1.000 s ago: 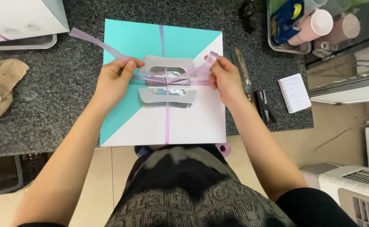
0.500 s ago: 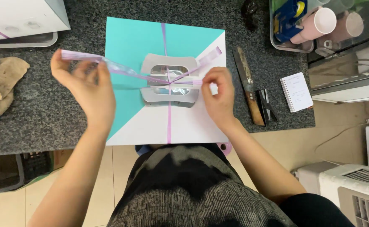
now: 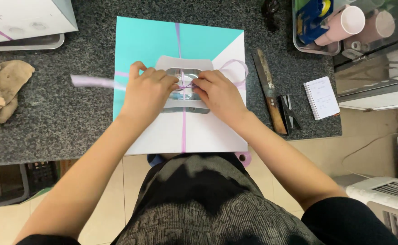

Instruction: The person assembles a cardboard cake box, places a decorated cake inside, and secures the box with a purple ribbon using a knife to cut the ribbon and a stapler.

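We see our left hand (image 3: 148, 90) and right hand (image 3: 219, 95) meeting over the middle of a flat square box (image 3: 153, 43), its top turquoise with white corner triangles. Both hands pinch a lilac ribbon (image 3: 183, 131) just where its strands cross, over the grey handle cut-out (image 3: 184, 106) at the box's centre; the fingertips of the two hands nearly touch. The fingers of each hand are curled and pressed together on the ribbon.

From the left hand a loose ribbon end (image 3: 92, 81) runs out flat to the left, past the box edge and over the dark speckled table (image 3: 58, 122). Beyond the right hand a ribbon loop (image 3: 240, 72) arcs over the white corner. One strand runs straight from between the hands toward us down the white part, another away from us up the turquoise part.

Right of the right hand, off the box, lie a knife (image 3: 268, 97) with a wooden handle, a small black clip (image 3: 289, 111) just beside it, and a white spiral notepad (image 3: 321, 97) farther out. Beyond these stands a tray (image 3: 314, 47) with pink cups (image 3: 344, 22). Far left of the left hand lies a beige cloth (image 3: 1, 90), and beyond it sits a white box (image 3: 22, 18) with a lilac ribbon, resting in a metal tray (image 3: 31, 43).
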